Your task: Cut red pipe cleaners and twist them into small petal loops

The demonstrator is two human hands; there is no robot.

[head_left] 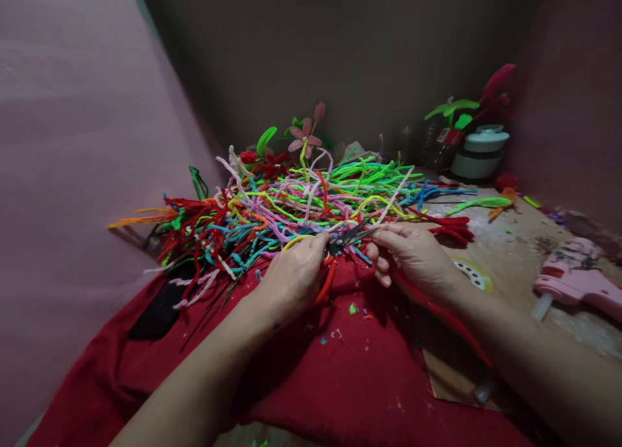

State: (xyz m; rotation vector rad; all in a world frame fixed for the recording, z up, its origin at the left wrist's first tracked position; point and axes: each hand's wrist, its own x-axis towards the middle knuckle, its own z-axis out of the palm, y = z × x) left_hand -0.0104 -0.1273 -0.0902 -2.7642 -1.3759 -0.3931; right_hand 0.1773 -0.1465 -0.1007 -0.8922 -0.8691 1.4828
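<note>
My left hand is closed around the orange-red handles of a pair of scissors, whose dark blades point right. My right hand pinches a thin pale pipe cleaner right at the blade tips, and a long red pipe cleaner trails under that hand toward my forearm. Both hands rest at the near edge of a large tangled pile of pipe cleaners in many colours. A red cloth lies under my hands, dotted with small cut scraps.
A pink glue gun lies at the right on a worn brown board. Finished pipe-cleaner flowers stand behind the pile. A pale green lidded pot with more flowers sits at the back right. Walls close in on the left and right.
</note>
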